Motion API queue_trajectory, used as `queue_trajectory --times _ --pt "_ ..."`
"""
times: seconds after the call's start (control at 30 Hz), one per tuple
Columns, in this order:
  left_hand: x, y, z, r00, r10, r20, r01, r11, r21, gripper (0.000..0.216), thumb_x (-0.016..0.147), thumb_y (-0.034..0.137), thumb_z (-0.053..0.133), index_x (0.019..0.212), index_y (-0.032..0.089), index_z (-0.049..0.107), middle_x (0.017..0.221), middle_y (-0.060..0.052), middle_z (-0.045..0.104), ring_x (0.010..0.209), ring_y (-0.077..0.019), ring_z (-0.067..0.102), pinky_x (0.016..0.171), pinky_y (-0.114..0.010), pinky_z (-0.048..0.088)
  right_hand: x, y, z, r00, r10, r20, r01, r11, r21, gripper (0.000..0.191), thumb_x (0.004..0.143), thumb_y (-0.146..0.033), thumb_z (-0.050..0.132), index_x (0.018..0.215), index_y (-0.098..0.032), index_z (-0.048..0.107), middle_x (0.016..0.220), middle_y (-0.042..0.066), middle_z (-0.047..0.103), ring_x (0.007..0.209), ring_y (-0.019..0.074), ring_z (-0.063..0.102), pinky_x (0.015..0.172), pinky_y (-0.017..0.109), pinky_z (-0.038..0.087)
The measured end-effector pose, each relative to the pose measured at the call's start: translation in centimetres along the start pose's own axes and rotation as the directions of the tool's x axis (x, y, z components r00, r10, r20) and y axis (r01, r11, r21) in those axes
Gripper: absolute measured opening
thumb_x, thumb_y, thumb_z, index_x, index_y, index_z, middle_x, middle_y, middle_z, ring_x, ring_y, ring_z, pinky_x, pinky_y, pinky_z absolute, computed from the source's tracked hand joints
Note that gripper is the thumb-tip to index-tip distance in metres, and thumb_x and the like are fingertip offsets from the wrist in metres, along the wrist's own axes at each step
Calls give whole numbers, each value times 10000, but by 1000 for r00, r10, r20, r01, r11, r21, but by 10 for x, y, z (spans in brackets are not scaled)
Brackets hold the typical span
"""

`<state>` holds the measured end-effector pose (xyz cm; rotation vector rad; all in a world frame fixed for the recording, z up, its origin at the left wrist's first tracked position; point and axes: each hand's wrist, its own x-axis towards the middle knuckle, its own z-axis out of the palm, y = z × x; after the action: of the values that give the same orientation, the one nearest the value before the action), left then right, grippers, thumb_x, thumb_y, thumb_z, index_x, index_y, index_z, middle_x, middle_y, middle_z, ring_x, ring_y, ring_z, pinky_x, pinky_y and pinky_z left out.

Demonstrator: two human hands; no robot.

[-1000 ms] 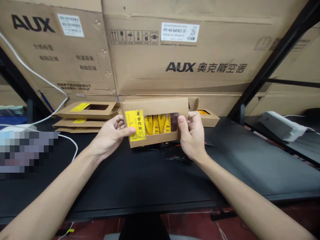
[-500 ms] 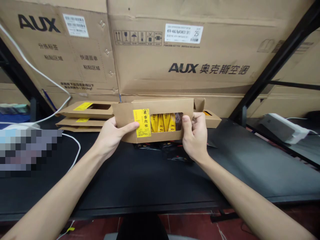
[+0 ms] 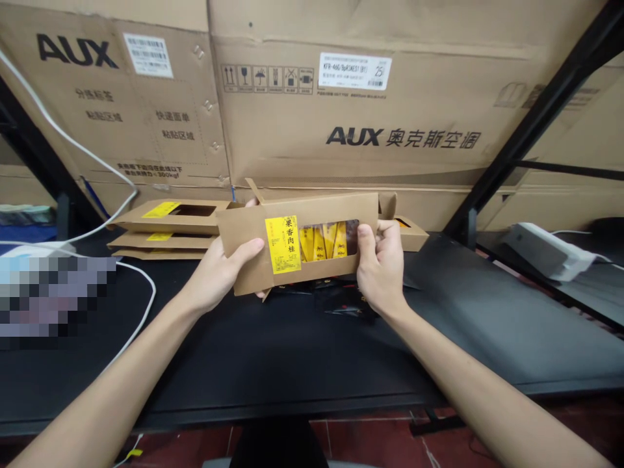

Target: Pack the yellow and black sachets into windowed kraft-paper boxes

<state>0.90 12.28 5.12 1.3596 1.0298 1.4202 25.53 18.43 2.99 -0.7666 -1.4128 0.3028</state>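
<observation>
Between my two hands, above the dark table, is a brown cardboard box [image 3: 322, 207] with a yellow label [image 3: 283, 245] and a clear window. Several yellow packets [image 3: 324, 242] show through the window. My left hand [image 3: 219, 266] grips the box's left end, thumb on the front by the label; some of its fingers are hidden behind. Flaps stand out at that end. My right hand [image 3: 380, 266] is closed round the right end, with its thumb at the window's edge. Beneath the box lie several black packets [image 3: 341, 300], partly covered by it.
Flattened brown window boxes [image 3: 166, 224] are stacked at the left. Another brown box [image 3: 413, 235] lies behind my right hand. A white cable [image 3: 152, 292] crosses the left side, a white device [image 3: 550, 252] sits at the right, and large cartons [image 3: 390, 169] stand behind.
The box has tilted, its left end dropping slightly, and flaps at that end now stick out above and below. Inside, the yellow packets sit slightly further right. My right hand has barely moved.
</observation>
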Motion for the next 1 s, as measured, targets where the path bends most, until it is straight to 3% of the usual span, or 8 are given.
queue_trajectory --times 0.1,0.27,0.37,0.47,0.53,0.7,0.87,1.0 --pt "-2 4 2 999 -21 39 23 998 -57 862 828 474 775 1594 281 428 1285 -150 735 713 -270 760 423 -360 609 -3 -1 1 1000 -10 -7 10 1000 10 405 992 -653 572 949 -269 453 825 -7 618 719 143 586 652 321 458" --pt "4 6 0 999 38 3 -38 992 -119 751 861 600 699 1500 252 509 1191 -132 736 782 -264 749 445 -306 584 13 -2 -5 999 -45 -21 43 997 -70 424 1002 -671 560 931 -267 452 780 -24 576 670 137 554 627 316 438" --pt "12 4 -4 983 102 -150 -114 991 -75 670 896 606 663 1476 303 519 1099 -66 678 707 -182 697 432 -270 561 55 -10 -17 991 -131 8 131 982 -138 361 1031 -590 573 925 -264 461 791 -8 592 696 150 578 670 334 459" --pt "19 0 -9 946 90 -312 -91 996 14 465 916 556 661 1263 253 598 992 -22 590 628 -123 647 405 -225 535 110 -24 -27 977 -215 8 210 944 -256 231 1051 -373 616 912 -261 468 817 12 634 735 149 594 758 352 471" --pt "22 -2 -11 936 78 -344 -64 997 50 332 937 493 650 1127 228 594 961 -9 574 616 -106 644 402 -198 523 140 -33 -27 976 -214 46 216 904 -368 208 1060 -273 596 898 -255 467 815 8 648 750 140 597 796 349 461" --pt "23 -7 -10 956 65 -285 -27 990 136 195 974 376 585 1074 209 583 895 5 575 550 -102 607 377 -218 511 170 -41 -9 956 -95 278 240 799 -552 277 940 -176 748 810 -217 508 809 -7 686 800 125 594 848 334 433" --pt "21 -13 -8 978 100 -183 -40 951 306 220 980 390 549 1094 214 619 869 -21 635 568 -143 624 392 -238 466 176 -47 4 967 -103 233 234 726 -647 121 905 -195 719 851 -146 624 905 25 746 790 89 558 823 355 388" --pt "19 -19 -8 978 191 -83 -124 853 508 191 953 386 590 1032 227 661 871 -36 688 655 -175 631 604 -316 540 181 -59 6 961 -165 222 272 709 -651 91 913 -154 720 872 -148 639 892 43 762 714 84 496 791 371 381"
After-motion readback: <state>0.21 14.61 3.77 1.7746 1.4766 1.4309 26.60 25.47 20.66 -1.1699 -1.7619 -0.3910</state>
